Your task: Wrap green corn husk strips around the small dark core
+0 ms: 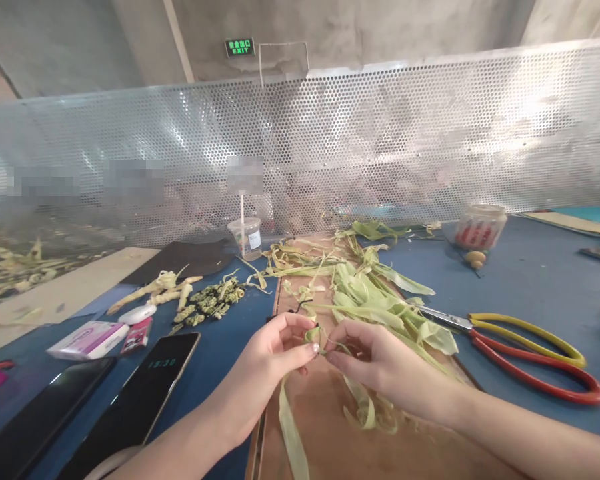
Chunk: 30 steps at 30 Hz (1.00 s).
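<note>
Both hands meet above a brown board [330, 427] in the middle of the view. My left hand [285, 347] pinches a small green folded piece of leaf [312, 333] between thumb and fingers. Close on its right, my right hand [363, 347] is closed on a thin green strip joined to that piece. A long pale husk strip [293, 433] hangs below my left hand. Curled husk shavings [365, 407] lie on the board under my right hand. Behind the hands, a heap of pale green husks [367, 293] spreads over the board.
Scissors [530, 357] with red and yellow handles lie right. Left are two phones [150, 380], a tissue pack [87, 339], braided green pieces [215, 300] and pale twisted pieces [163, 288]. A plastic cup [245, 238] and a jar [480, 228] stand before a perforated metal screen [380, 133].
</note>
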Available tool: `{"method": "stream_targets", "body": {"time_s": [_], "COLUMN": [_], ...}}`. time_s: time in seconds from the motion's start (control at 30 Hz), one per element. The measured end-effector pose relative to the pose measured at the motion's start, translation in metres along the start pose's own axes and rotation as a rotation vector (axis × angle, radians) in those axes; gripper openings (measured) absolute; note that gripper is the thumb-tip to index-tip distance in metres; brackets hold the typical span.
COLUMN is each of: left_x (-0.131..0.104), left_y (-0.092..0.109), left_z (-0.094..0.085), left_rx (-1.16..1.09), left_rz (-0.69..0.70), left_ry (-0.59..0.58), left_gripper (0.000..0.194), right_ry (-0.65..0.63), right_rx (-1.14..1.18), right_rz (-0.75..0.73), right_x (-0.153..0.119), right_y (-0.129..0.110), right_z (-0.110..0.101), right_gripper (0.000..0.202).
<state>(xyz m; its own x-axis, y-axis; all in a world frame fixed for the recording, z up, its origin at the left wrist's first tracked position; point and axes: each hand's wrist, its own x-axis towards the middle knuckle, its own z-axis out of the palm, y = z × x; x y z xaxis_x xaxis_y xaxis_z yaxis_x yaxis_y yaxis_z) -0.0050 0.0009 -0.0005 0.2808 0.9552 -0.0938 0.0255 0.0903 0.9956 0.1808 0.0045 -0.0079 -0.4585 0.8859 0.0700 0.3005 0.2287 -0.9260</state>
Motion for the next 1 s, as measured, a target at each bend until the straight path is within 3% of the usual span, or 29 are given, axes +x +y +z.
{"method": "stream_targets", "body": {"time_s": [0.33, 1.0], "left_x": [0.001, 0.004], "left_y": [0.002, -0.002], "left_z": [0.0, -0.002], "left_rx": [-0.018, -0.123], "left_rz": [-0.008, -0.013], "left_ry": [-0.002, 0.033], "left_gripper": [0.017, 0.019], "right_ry": [-0.006, 0.029], "right_rx": [-0.033, 0.066], "right_rz": [-0.049, 0.052], "right_x": [-0.001, -0.001], "right_y": [0.003, -0.008], "right_z": [0.003, -0.003], "right_gripper": [0.014, 0.017]}}
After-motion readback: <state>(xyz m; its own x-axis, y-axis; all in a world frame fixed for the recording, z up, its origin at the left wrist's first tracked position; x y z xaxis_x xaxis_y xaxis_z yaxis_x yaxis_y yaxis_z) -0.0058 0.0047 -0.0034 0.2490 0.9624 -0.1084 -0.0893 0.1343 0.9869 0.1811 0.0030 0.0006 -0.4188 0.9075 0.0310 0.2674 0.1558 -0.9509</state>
